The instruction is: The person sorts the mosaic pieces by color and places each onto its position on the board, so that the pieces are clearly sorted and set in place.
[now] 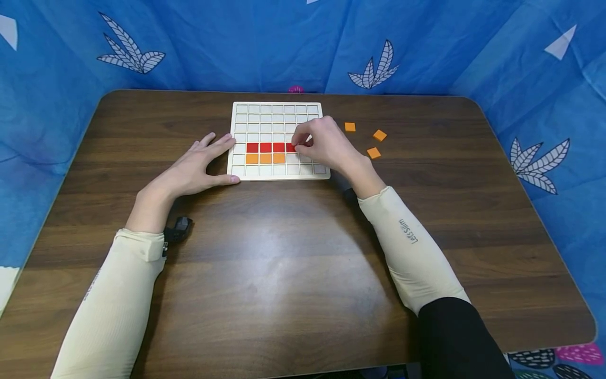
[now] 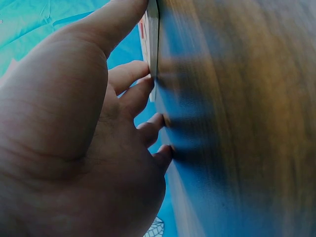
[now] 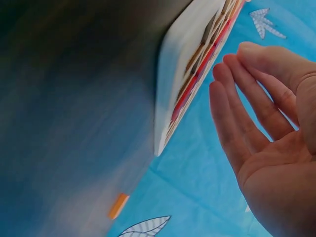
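A white grid board (image 1: 278,118) lies on the dark wooden table (image 1: 284,252). One row holds red tiles (image 1: 265,147); three orange tiles (image 1: 265,158) fill the row below. My left hand (image 1: 210,163) lies flat, fingers and thumb against the board's left edge (image 2: 153,39). My right hand (image 1: 322,145) hovers over the board's right part, fingertips (image 1: 297,141) down on the rightmost red tile (image 1: 290,148). In the right wrist view the right hand's fingers (image 3: 237,108) are nearly straight beside the board (image 3: 170,89), with nothing between them.
Three loose orange tiles (image 1: 350,127) (image 1: 380,135) (image 1: 374,153) lie right of the board; one orange tile (image 3: 118,205) shows in the right wrist view. Blue patterned cloth (image 1: 426,47) walls in the table on three sides.
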`<state>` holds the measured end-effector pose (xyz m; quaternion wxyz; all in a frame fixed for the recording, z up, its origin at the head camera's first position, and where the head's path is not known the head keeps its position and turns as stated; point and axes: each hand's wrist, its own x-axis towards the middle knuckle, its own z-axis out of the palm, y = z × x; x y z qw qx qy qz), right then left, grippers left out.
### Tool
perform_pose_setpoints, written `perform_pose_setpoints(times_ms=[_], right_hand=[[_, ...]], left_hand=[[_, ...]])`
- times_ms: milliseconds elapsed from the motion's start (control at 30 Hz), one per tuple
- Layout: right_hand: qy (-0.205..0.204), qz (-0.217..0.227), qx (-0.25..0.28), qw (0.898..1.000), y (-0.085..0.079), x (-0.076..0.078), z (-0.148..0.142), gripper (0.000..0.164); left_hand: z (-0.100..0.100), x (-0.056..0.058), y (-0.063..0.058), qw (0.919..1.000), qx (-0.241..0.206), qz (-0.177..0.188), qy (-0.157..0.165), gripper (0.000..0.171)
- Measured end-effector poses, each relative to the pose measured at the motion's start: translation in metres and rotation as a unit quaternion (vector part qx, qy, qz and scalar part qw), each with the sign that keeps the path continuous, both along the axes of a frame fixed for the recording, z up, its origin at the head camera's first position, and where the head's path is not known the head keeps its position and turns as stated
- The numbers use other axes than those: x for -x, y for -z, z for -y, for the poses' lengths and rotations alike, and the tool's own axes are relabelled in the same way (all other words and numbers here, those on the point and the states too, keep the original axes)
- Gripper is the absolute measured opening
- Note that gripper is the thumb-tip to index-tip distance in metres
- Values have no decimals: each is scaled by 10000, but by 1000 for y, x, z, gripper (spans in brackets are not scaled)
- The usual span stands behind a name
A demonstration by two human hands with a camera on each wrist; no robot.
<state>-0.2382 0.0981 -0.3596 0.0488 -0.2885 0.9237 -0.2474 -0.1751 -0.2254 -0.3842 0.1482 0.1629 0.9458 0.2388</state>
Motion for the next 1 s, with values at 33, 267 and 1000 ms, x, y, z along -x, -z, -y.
perform_pose_setpoints(times_ms=[33, 267, 1000], right_hand=[[55, 12, -22, 10000, 0, 1, -3, 11], [581, -66, -77, 9983, 1, 9, -22, 21], [1431, 145, -262, 9893, 4, 27, -94, 41]], left_hand=[[0, 0, 0, 10000, -2, 0, 4, 101], [0, 0, -1, 10000, 7, 30, -22, 100], [0, -2, 0, 10000, 7, 76, -60, 101]])
